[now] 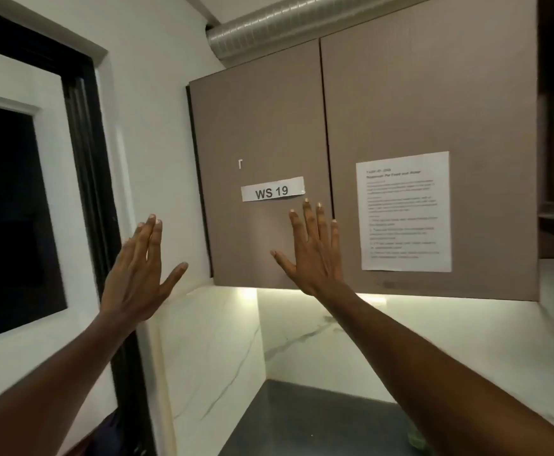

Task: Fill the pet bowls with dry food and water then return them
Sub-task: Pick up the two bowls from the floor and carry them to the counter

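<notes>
While both my arms were raised toward the wall cabinet (351, 133), my left hand (139, 274) was flat and empty in front of the white wall, beside the dark window (9, 205), fingers straight and thumb spread. My right hand (315, 255) was also empty, fingers splayed before the left door (255, 126), just under the "WS 19" label (273, 189); whether it touched, I could not tell. A printed sheet (404, 212) hung on the right door. No pet bowls were in sight; only a dark counter (315, 422) lay below.
</notes>
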Action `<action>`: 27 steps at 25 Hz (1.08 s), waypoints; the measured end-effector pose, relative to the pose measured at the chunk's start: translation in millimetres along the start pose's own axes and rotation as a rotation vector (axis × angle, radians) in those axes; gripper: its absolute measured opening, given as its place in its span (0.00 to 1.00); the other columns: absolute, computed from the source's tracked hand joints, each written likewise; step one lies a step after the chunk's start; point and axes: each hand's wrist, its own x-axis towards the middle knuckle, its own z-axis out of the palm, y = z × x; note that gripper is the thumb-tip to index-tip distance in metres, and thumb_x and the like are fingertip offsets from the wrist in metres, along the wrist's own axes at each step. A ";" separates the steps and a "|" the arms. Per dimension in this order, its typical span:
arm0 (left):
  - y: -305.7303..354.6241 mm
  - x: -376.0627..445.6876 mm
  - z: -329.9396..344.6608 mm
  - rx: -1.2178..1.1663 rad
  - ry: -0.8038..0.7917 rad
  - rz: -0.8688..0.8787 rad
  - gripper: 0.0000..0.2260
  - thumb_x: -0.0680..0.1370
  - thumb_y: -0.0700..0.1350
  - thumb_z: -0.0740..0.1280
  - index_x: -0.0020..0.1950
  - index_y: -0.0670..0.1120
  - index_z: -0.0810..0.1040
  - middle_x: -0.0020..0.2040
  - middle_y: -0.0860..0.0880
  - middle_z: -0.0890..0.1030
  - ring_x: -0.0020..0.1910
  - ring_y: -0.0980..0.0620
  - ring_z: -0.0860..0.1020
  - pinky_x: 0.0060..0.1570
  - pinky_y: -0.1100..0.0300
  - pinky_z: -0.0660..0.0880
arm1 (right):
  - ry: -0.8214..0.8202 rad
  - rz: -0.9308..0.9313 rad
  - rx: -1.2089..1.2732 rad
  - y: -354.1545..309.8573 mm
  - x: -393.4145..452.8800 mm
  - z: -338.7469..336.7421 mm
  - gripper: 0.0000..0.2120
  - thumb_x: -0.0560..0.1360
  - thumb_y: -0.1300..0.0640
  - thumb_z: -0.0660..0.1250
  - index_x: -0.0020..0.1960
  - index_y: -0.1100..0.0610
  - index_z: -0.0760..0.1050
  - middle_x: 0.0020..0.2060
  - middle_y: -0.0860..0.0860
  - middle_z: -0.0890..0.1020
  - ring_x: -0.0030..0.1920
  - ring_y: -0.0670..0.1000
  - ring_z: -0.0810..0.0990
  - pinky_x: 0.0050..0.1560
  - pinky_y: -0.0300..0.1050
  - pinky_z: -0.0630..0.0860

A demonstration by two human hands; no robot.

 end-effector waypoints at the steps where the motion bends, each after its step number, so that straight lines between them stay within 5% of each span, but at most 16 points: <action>1: -5.5 -5.4 -4.8 0.008 -0.003 -0.020 0.43 0.83 0.69 0.51 0.88 0.42 0.46 0.89 0.42 0.51 0.87 0.41 0.54 0.83 0.41 0.59 | -0.023 -0.022 -0.003 -9.1 -0.7 4.3 0.45 0.80 0.27 0.53 0.88 0.52 0.51 0.88 0.57 0.45 0.87 0.62 0.42 0.83 0.72 0.49; 27: -220.4 -230.4 -239.7 0.640 -0.121 -0.430 0.41 0.84 0.68 0.52 0.86 0.39 0.56 0.86 0.39 0.60 0.85 0.38 0.60 0.83 0.40 0.61 | -0.170 -0.451 0.591 -381.3 -70.7 61.5 0.42 0.81 0.30 0.58 0.87 0.50 0.54 0.88 0.57 0.48 0.88 0.61 0.45 0.84 0.70 0.52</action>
